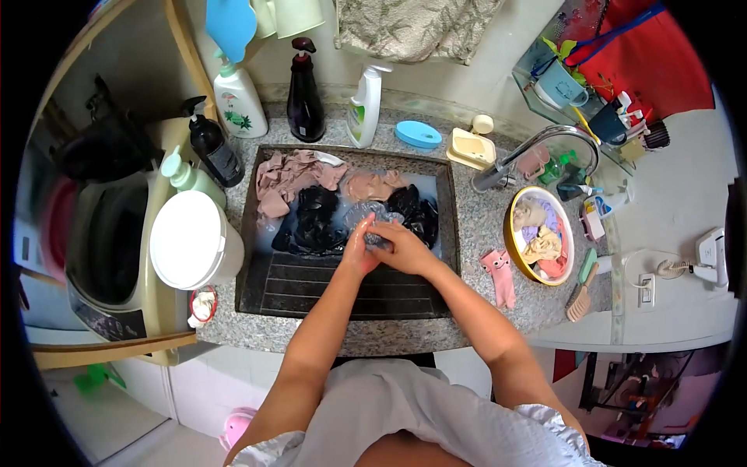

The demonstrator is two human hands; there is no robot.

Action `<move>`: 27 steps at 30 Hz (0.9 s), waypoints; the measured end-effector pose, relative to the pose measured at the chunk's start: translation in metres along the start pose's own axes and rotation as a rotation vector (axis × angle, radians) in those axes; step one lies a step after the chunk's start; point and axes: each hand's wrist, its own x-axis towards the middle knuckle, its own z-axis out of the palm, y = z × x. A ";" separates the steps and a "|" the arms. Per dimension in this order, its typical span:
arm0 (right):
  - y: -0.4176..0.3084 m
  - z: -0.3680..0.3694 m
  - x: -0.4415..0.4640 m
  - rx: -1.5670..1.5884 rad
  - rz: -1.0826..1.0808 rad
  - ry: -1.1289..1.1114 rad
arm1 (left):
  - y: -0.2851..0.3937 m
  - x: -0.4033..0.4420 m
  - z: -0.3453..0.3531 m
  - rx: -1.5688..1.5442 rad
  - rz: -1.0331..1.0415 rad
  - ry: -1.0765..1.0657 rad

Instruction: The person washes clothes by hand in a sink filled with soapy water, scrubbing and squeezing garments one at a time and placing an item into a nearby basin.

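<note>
My left hand (359, 247) and my right hand (402, 247) are pressed together over the middle of a dark stone sink (455, 233). Their fingers are closed against each other, and what lies between them, if anything, is hidden. Just beyond the fingertips is a greyish, sheer-looking bunch (369, 212) in cloudy water. Black wet cloth (315, 218) floats to the left of my hands, and more black cloth (416, 210) to the right. Dusty pink cloth (292, 175) is heaped at the sink's back left. A peach-coloured cloth (372, 185) floats at the back middle.
A white bucket (191, 240) stands left of the sink, near several pump bottles (305, 97). A curved faucet (492, 177) rises at the back right. On the right counter are a yellow-rimmed basin (511, 241) of clothes, a pink cloth (499, 279) and a brush (580, 300).
</note>
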 end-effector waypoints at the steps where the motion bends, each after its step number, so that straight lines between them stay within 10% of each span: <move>1: 0.007 -0.009 0.001 0.270 0.158 -0.079 | 0.001 0.005 -0.007 -0.150 -0.099 0.020; 4: 0.042 -0.027 0.004 1.130 0.464 0.210 | 0.009 -0.007 0.012 -0.295 -0.210 -0.086; 6: 0.046 -0.028 0.013 0.991 0.578 0.389 | 0.012 -0.017 0.028 -0.248 -0.144 -0.055; 10: 0.039 -0.027 0.032 1.674 0.423 -0.020 | 0.012 -0.021 0.047 -0.109 -0.252 -0.263; 14: 0.032 -0.043 0.061 1.680 0.160 -0.281 | 0.015 -0.021 0.059 0.114 -0.384 -0.318; 22: 0.045 -0.004 0.070 0.512 0.251 0.100 | 0.006 0.020 0.027 0.934 -0.029 -0.062; 24: 0.041 0.013 0.065 0.280 0.361 0.257 | -0.018 0.051 -0.004 1.528 0.901 0.075; 25: 0.041 0.021 0.063 0.220 0.412 0.322 | -0.014 0.033 0.017 1.397 0.373 0.355; 27: 0.042 0.032 0.060 0.143 0.486 0.386 | -0.020 0.014 0.029 1.459 0.407 0.397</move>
